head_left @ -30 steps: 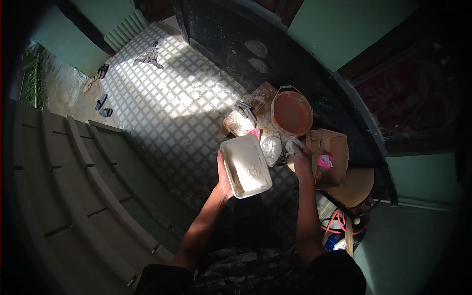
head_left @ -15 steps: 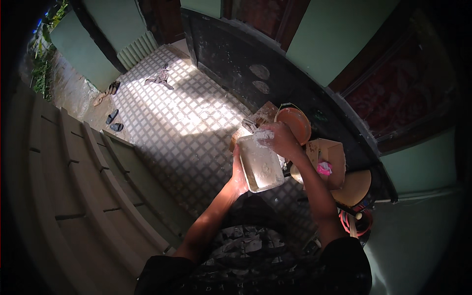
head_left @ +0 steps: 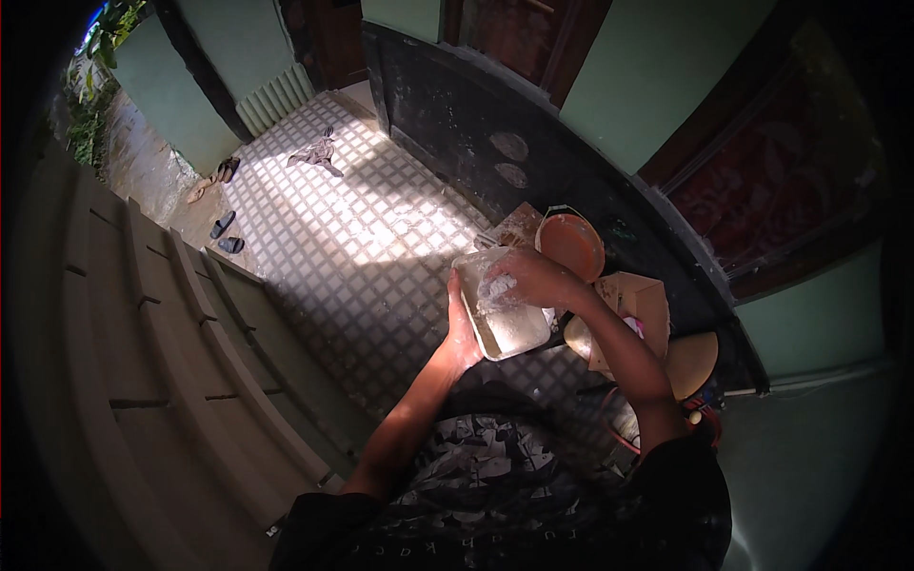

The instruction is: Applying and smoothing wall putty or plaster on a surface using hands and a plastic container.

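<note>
A shallow rectangular tray (head_left: pixel 519 335), pale and smeared with white residue, is held in front of me, clear of the floor. My left hand (head_left: pixel 461 328) grips its left side, the thumb along the outer wall and the other fingers mostly hidden beneath. My right hand (head_left: pixel 541 277) reaches in over the far right side, fingers bent and closed around a crumpled white wad (head_left: pixel 497 288) against the tray's inside. Whether the wad is cloth or something softer I cannot tell. White smears show on my left hand too.
Beyond the tray stand an orange basin (head_left: pixel 571 245) and a cardboard box (head_left: pixel 636 297). A stained board (head_left: pixel 519 225) lies beside the basin. Wooden slatted furniture (head_left: pixel 171 381) runs along the left. Dark sandals (head_left: pixel 224 225) and a crumpled cloth (head_left: pixel 317 156) lie farther off.
My right hand has moved with the white wad from the tray's far edge nearer to me, down into the tray. The left hand keeps its hold. The view has shifted slightly.
</note>
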The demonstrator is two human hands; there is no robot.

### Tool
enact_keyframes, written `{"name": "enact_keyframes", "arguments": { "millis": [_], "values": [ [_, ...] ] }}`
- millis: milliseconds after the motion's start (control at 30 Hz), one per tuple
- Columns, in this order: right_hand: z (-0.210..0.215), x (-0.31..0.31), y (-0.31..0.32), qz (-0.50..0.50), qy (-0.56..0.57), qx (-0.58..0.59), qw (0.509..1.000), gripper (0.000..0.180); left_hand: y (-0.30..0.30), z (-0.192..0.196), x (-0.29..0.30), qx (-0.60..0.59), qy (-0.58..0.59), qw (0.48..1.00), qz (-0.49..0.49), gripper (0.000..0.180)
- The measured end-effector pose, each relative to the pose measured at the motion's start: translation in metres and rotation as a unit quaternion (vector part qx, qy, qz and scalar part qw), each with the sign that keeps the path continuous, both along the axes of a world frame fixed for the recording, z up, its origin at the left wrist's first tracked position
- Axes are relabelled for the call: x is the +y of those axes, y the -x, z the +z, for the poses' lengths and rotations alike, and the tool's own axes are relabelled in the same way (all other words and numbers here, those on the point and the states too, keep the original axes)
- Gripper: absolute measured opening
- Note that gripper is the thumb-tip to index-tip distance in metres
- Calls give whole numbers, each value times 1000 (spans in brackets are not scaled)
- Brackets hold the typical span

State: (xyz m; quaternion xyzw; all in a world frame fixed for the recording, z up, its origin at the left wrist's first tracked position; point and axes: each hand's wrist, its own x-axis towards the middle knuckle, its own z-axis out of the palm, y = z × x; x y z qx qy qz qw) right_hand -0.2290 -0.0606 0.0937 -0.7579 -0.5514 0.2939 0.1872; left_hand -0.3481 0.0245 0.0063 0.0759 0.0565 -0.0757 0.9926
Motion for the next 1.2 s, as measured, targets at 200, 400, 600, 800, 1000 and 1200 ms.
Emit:
{"name": "enact_keyframes", "arguments": {
  "millis": [200,400,600,800,1000,1200],
  "values": [
    [-8,6,-7,-100,-133,-50,985,29,3,3,-5,15,-27,999,33,91],
    [0,-18,-14,-50,-109,-65,991,30,9,15,-1,1,-17,999,31,94],
    [13,-21,0,91,67,-53,992,35,13,14,2,8,-23,999,29,95],
    [8,-15,-2,48,-6,-90,995,27,14,17,3,25,-43,998,46,93],
    [8,22,-4,6,-53,-105,993,23,18,25,-3,39,-52,997,44,90],
    [-6,30,-3,60,-148,-152,975,22,18,24,-6,69,-85,992,60,88]
  ]
}}
